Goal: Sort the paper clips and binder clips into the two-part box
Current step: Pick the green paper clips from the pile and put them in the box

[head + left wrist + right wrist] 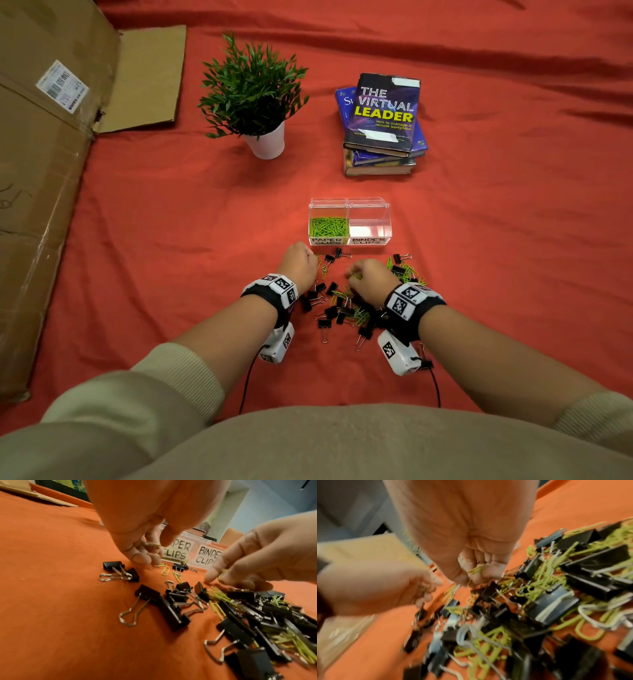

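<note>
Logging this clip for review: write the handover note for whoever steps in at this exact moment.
Left hand: pinching green paper clips, low over the cloth.
Right hand: gripping green paper clips above the mixed pile.
Two-part box: paper-clip side well filled, binder-clip side empty.
Left: drop both handfuls, pick out remaining paper clips, then move all black binder clips.
</note>
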A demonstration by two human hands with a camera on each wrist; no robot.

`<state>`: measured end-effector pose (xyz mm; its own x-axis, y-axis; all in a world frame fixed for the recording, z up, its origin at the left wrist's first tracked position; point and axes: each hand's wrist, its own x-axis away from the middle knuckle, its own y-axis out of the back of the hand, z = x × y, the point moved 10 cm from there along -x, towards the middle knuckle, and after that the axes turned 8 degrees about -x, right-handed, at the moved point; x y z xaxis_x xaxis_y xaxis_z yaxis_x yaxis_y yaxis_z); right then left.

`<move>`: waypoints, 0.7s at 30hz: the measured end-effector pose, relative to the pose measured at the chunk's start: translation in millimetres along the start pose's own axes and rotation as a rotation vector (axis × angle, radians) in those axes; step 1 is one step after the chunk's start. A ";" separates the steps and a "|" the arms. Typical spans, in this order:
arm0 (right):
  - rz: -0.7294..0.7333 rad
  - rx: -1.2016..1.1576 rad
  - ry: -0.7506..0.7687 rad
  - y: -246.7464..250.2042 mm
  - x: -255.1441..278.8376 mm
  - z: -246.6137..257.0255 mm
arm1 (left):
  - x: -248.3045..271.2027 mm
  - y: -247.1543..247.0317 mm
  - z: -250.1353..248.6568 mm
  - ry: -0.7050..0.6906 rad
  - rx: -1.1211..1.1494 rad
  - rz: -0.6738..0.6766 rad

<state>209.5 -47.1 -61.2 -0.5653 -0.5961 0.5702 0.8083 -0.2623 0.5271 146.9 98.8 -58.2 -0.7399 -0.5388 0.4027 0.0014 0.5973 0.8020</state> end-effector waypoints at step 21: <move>-0.064 0.196 0.052 19.7 -12.3 17.7 | 8.5 -23.3 -7.3 -0.136 -0.433 0.121</move>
<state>229.5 -31.5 -46.6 -0.6014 -0.6225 0.5007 0.7205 -0.1518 0.6767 145.5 76.0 -70.3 -0.7985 -0.3811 0.4660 0.3518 0.3328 0.8749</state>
